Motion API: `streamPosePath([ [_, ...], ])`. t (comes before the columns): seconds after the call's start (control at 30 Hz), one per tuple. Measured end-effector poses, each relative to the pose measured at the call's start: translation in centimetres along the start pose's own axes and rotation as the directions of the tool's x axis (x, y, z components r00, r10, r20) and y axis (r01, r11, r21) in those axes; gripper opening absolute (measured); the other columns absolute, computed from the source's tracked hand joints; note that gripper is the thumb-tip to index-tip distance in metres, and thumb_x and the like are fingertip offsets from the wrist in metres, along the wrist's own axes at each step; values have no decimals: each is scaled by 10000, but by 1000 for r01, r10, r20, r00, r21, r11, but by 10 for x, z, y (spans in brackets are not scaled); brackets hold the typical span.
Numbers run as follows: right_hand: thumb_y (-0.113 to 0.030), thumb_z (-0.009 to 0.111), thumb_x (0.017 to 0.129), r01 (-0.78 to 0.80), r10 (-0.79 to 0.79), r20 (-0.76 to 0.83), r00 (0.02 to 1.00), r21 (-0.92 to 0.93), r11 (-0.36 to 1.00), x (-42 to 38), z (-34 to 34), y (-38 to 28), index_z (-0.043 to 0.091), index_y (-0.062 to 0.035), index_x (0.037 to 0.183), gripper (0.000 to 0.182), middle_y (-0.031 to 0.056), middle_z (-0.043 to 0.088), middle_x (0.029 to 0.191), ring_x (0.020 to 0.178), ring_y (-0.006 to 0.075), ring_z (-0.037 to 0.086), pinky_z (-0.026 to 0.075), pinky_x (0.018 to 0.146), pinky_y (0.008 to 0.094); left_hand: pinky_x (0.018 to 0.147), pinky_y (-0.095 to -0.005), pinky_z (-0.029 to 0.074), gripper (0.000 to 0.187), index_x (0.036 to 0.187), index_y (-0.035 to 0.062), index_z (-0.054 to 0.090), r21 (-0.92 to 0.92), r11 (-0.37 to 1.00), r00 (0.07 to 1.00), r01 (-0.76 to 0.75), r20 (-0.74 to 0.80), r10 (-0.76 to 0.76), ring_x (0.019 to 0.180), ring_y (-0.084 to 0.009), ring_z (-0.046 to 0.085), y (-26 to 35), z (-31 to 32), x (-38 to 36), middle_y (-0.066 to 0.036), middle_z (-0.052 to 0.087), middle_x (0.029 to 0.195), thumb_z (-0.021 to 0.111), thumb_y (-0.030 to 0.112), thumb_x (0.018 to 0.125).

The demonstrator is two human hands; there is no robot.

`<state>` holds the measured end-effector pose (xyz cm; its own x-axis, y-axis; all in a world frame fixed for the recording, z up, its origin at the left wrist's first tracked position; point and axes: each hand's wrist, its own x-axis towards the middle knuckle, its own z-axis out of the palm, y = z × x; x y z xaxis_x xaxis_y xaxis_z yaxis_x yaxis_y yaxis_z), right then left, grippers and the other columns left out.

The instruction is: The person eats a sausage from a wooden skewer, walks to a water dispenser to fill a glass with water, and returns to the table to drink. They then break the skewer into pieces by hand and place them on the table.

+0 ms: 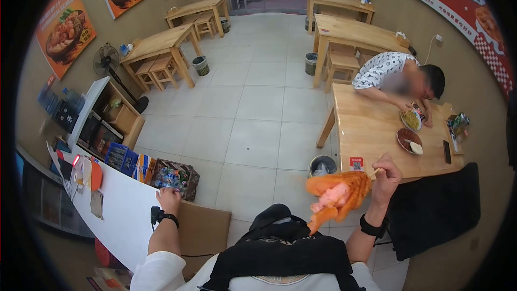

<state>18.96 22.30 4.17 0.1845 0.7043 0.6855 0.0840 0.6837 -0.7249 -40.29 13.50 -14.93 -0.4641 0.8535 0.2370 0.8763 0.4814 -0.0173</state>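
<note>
My right hand (386, 175) is closed around a thin wooden stick at the right front. On that stick hangs a skewer of orange-brown fried food (340, 194), with a pale pink inside showing and a ragged, seemingly bitten lower end. It is held up in the air, apart from the table. My left hand (169, 199) rests at the edge of the white counter (126, 205), beside a dark crate of bottles and cans (175, 177). Its fingers are stretched forward and hold nothing I can see.
A person (396, 78) sits eating at the wooden table (371, 129) on the right, with a plate of food (411, 119), a brown bowl (408, 139) and a phone (447, 151). A bin (323, 166) stands beside that table. A black chair (439, 210) is close on my right.
</note>
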Motion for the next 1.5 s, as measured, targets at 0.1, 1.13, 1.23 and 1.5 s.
streamPosePath([
  [0.1,-315,663,742,-15,15,10,1000,29,999,0,2,0,620,-29,722,290,10,511,627,650,119,406,312,603,240,932,-520,271,141,711,82,619,12,1000,1000,3,3,-3,953,-223,494,4,-1,6,-42,603,834,531,192,704],
  [1.13,-380,642,751,15,-20,18,1000,233,972,-15,16,-33,584,-67,618,345,-5,463,531,533,101,370,262,513,239,947,-515,264,86,660,82,617,-85,996,997,1,-76,-7,923,-259,494,4,-4,-1,-81,594,757,550,136,667],
  [1.23,-386,642,741,56,-68,46,997,222,973,-9,10,-38,595,-78,608,339,-8,485,529,525,105,380,267,505,245,947,-507,272,77,684,76,614,-99,995,1000,5,-26,-7,925,-262,498,5,-3,3,-85,589,783,548,112,672],
  [1.5,-374,651,728,82,-107,87,990,250,965,-2,3,-38,634,-91,642,296,-13,542,565,536,104,420,299,565,244,925,-511,301,105,733,84,611,17,1000,999,-26,-23,26,913,-249,508,-4,6,5,-67,588,837,540,155,700],
])
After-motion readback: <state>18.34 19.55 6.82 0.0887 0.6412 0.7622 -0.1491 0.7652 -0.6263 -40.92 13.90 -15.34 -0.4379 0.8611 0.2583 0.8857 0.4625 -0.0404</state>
